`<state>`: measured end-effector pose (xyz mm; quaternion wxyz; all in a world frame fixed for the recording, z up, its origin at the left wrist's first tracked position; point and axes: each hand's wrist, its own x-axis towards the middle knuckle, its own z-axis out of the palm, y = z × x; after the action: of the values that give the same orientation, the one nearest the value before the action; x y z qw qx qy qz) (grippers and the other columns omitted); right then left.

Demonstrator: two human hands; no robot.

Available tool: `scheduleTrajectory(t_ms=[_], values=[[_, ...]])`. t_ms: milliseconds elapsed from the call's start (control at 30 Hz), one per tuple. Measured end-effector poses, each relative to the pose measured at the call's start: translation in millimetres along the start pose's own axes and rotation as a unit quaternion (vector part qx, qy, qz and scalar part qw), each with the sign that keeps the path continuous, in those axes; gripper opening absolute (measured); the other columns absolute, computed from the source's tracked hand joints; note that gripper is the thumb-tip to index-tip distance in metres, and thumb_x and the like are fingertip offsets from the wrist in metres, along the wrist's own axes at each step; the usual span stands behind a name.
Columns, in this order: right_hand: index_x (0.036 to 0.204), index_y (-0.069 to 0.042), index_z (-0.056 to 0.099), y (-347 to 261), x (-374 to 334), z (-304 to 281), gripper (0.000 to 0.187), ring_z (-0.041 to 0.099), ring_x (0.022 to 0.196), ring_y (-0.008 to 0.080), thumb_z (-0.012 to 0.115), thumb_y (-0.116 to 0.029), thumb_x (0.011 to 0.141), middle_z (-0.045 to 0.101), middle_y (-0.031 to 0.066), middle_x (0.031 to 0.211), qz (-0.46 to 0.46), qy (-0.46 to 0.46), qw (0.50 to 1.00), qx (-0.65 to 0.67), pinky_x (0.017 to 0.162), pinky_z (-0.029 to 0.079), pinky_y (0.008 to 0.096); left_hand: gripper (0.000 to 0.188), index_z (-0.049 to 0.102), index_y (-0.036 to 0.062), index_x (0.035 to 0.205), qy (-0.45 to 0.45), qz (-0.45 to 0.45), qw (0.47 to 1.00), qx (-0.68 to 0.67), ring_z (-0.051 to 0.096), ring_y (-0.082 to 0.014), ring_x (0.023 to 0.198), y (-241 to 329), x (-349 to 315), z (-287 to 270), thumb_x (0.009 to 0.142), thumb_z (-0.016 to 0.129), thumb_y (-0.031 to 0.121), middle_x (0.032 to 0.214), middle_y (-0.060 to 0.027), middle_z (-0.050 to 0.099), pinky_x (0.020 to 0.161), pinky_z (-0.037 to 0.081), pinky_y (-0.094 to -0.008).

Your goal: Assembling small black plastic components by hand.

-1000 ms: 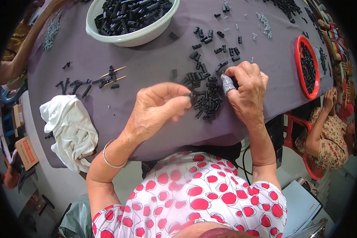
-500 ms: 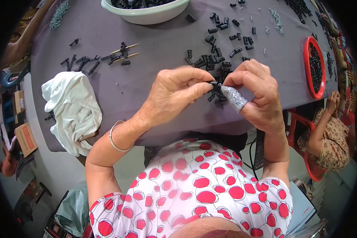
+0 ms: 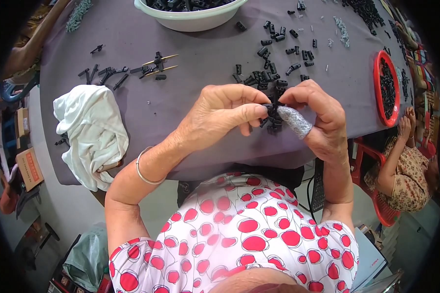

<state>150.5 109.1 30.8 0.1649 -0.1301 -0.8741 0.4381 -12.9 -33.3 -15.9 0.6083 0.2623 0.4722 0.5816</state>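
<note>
Between its thumb and forefinger my left hand pinches a small black plastic part, mostly covered by the fingertips. My right hand meets it from the other side, forefinger and thumb closed at the part's end. A grey speckled cover wraps the right thumb. Just beyond and beneath the fingertips lies a heap of short black cylindrical parts; some of it is hidden by the hands. The exact shape of the held part cannot be made out.
A white basin full of black parts stands at the back. Black pieces with two thin sticks lie left of centre, near a white cloth. Small springs and a red tray are at right, near a seated person.
My left hand has shifted slightly right and down, and its lower fingers show more. The fingertips of both hands remain together at the part. The view has shifted a little.
</note>
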Motion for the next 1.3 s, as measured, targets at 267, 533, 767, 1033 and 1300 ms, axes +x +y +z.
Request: scheduleTrajectory(t_ms=[267, 533, 767, 1033, 1300], values=[[0.093, 0.000, 0.064, 22.3, -22.5, -15.5, 0.023, 0.062, 0.076, 0.0211, 0.067, 0.006, 0.071, 0.060, 0.0097, 0.083, 0.028, 0.084, 0.995, -0.042, 0.070, 0.050, 0.0296, 0.019, 0.063, -0.0024, 0.104, -0.063, -0.044, 0.991, -0.105, 0.063, -0.0115, 0.074, -9.4, -2.4, -10.6, 0.091, 0.064, 0.010, 0.086, -0.0071, 0.066, 0.062, 0.052, -0.0250], [0.094, 0.000, 0.064, 59.9, -18.2, -45.4, 0.022, 0.057, 0.071, 0.0156, 0.061, 0.009, 0.074, 0.059, 0.0068, 0.084, 0.151, 0.217, 0.950, -0.168, 0.066, 0.046, 0.0253, 0.015, 0.064, -0.0009, 0.101, -0.093, -0.047, 0.989, -0.109, 0.062, -0.0105, 0.070, -11.6, -2.7, -12.8, 0.090, 0.064, 0.009, 0.085, -0.0063, 0.067, 0.064, 0.052, -0.0247], [0.094, 0.000, 0.062, 66.6, 16.3, -41.0, 0.022, 0.056, 0.070, 0.0154, 0.059, 0.004, 0.073, 0.059, 0.0058, 0.087, -0.020, 0.167, 0.971, -0.171, 0.064, 0.045, 0.0264, 0.015, 0.064, -0.0007, 0.101, -0.090, -0.061, 0.988, -0.113, 0.061, -0.0106, 0.070, -10.1, -2.1, -13.9, 0.090, 0.065, 0.010, 0.085, -0.0061, 0.066, 0.064, 0.051, -0.0243], [0.101, -0.010, 0.066, 66.7, 43.6, -25.3, 0.036, 0.055, 0.094, 0.0273, 0.058, -0.002, 0.067, 0.059, 0.0067, 0.095, 0.017, 0.080, 0.925, -0.372, 0.079, 0.041, 0.0417, 0.010, 0.062, -0.0018, 0.098, -0.078, -0.080, 0.991, -0.078, 0.060, -0.0140, 0.071, -4.9, -2.9, -11.7, 0.090, 0.062, 0.005, 0.086, -0.0091, 0.063, 0.063, 0.052, -0.0267], [0.100, -0.010, 0.064, 75.7, 51.3, -27.8, 0.022, 0.056, 0.092, 0.0252, 0.062, -0.010, 0.077, 0.060, 0.0054, 0.093, 0.002, 0.014, 0.924, -0.382, 0.080, 0.039, 0.0376, 0.017, 0.064, 0.0002, 0.102, -0.087, -0.084, 0.992, -0.046, 0.061, -0.0114, 0.075, -2.0, -1.1, -10.8, 0.091, 0.064, 0.013, 0.086, -0.0047, 0.065, 0.067, 0.051, -0.0261]])
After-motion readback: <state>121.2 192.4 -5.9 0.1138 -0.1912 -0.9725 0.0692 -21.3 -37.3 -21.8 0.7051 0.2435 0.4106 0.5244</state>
